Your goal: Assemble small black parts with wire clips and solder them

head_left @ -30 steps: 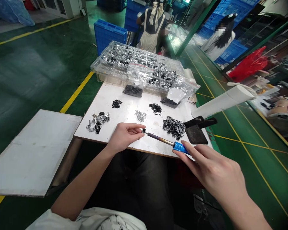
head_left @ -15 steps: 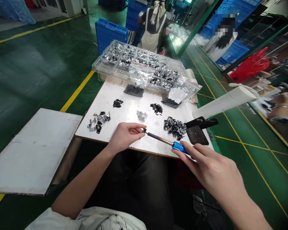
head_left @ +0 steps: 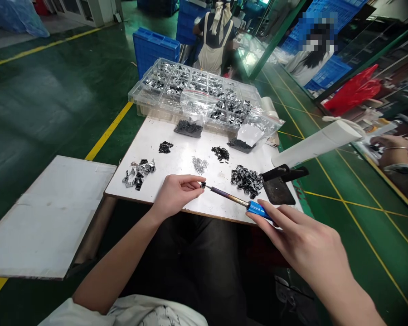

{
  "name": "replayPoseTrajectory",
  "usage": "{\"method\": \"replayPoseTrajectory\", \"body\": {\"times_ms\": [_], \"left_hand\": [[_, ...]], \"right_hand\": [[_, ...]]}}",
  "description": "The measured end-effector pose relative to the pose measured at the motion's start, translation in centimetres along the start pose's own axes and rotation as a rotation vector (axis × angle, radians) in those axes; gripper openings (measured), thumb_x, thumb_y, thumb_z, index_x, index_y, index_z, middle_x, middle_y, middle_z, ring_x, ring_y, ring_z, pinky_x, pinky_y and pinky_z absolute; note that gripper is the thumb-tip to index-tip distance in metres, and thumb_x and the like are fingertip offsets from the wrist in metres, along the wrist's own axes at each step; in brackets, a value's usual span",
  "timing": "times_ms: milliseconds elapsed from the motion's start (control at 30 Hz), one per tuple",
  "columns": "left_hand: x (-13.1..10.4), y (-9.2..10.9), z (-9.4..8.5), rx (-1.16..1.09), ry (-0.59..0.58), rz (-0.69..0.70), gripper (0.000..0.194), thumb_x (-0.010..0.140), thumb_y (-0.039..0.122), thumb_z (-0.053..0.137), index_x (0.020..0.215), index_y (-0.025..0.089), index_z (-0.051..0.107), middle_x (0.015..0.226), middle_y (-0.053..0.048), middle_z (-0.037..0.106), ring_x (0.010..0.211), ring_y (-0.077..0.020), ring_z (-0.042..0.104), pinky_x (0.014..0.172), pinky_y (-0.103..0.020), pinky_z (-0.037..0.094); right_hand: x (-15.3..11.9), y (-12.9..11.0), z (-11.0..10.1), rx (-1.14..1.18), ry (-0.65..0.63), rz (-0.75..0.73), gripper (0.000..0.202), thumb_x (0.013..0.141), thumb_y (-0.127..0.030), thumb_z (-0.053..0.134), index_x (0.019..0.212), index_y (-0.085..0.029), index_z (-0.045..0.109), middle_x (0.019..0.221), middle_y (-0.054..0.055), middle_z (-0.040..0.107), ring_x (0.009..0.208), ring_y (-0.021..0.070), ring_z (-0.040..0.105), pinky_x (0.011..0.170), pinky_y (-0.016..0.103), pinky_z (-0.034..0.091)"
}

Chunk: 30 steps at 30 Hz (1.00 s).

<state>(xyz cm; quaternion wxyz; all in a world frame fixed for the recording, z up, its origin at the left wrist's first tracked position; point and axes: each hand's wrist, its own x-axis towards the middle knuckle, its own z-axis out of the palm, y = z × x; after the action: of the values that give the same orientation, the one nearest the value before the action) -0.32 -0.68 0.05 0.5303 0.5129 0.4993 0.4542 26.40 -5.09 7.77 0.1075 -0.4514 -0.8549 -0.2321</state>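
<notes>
My left hand (head_left: 177, 192) pinches a small black part (head_left: 203, 185) between thumb and forefinger, above the front edge of the white table (head_left: 170, 181). My right hand (head_left: 302, 235) is closed round the blue handle of a soldering iron (head_left: 257, 209). The iron's thin tip points left and is at or just beside the black part; whether they touch I cannot tell. Behind my hands lie a pile of tiny silvery pieces (head_left: 200, 165), a small black pile (head_left: 220, 154) and a bigger pile of black and shiny parts (head_left: 247, 181). Shiny clips (head_left: 139, 173) lie at left.
A clear compartment box (head_left: 149, 97) full of metal parts stands at the back, with two plastic bags (head_left: 189, 127) of black pieces before it. A white tube (head_left: 319, 142) and a black stand (head_left: 280, 190) are at right. Co-workers (head_left: 214, 38) sit beyond.
The soldering iron has drawn back slightly to the right with my right hand. The small part in my left hand has shifted a little left. A co-worker's hand at right has moved left.
</notes>
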Motion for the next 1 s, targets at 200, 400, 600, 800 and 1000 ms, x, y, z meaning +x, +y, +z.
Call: {"method": "replayPoseTrajectory", "body": {"times_ms": [200, 400, 600, 800, 1000], "left_hand": [[0.0, 0.0, 0.1, 0.033, 0.010, 0.008, 0.035, 0.076, 0.028, 0.080, 0.110, 0.018, 0.080, 0.090, -0.006, 0.079, 0.086, -0.0205, 0.075, 0.085, -0.032, 0.063], [0.1, -0.4, 0.1, 0.028, 0.005, 0.034, 0.034, 0.076, 0.029, 0.080, 0.109, 0.018, 0.080, 0.089, -0.006, 0.079, 0.085, -0.0205, 0.076, 0.085, -0.032, 0.064], [0.1, -0.4, 0.2, 0.043, 0.015, 0.053, 0.032, 0.076, 0.027, 0.080, 0.107, 0.018, 0.080, 0.086, -0.005, 0.078, 0.083, -0.0195, 0.076, 0.084, -0.031, 0.064], [0.1, -0.3, 0.2, 0.046, 0.020, 0.065, 0.029, 0.076, 0.026, 0.080, 0.104, 0.018, 0.080, 0.083, -0.004, 0.078, 0.081, -0.0191, 0.076, 0.082, -0.030, 0.064], [0.1, -0.4, 0.2, 0.038, 0.031, 0.068, 0.028, 0.075, 0.026, 0.081, 0.103, 0.019, 0.080, 0.083, -0.004, 0.078, 0.081, -0.0194, 0.076, 0.082, -0.031, 0.064]], "right_hand": [[-0.4, 0.0, -0.5, -0.052, 0.015, -0.024, 0.034, 0.099, -0.044, 0.058, 0.110, -0.015, 0.072, 0.065, -0.001, 0.063, 0.053, 0.0104, 0.057, 0.051, 0.031, 0.027], [0.1, -0.6, -0.2, -0.078, 0.001, -0.035, 0.034, 0.100, -0.045, 0.056, 0.110, -0.016, 0.072, 0.065, -0.001, 0.062, 0.052, 0.0099, 0.055, 0.050, 0.032, 0.024], [0.2, -0.8, -0.2, -0.104, -0.004, -0.021, 0.035, 0.100, -0.047, 0.054, 0.109, -0.018, 0.072, 0.065, -0.002, 0.061, 0.053, 0.0104, 0.055, 0.051, 0.032, 0.025], [0.0, -1.4, -0.4, -0.145, -0.034, 0.001, 0.038, 0.102, -0.050, 0.049, 0.104, -0.019, 0.071, 0.062, -0.003, 0.054, 0.050, 0.0115, 0.050, 0.051, 0.031, 0.024], [0.1, -2.3, -0.8, -0.168, -0.043, 0.010, 0.042, 0.103, -0.050, 0.044, 0.104, -0.018, 0.071, 0.060, -0.003, 0.050, 0.048, 0.0122, 0.046, 0.050, 0.032, 0.022]]}}
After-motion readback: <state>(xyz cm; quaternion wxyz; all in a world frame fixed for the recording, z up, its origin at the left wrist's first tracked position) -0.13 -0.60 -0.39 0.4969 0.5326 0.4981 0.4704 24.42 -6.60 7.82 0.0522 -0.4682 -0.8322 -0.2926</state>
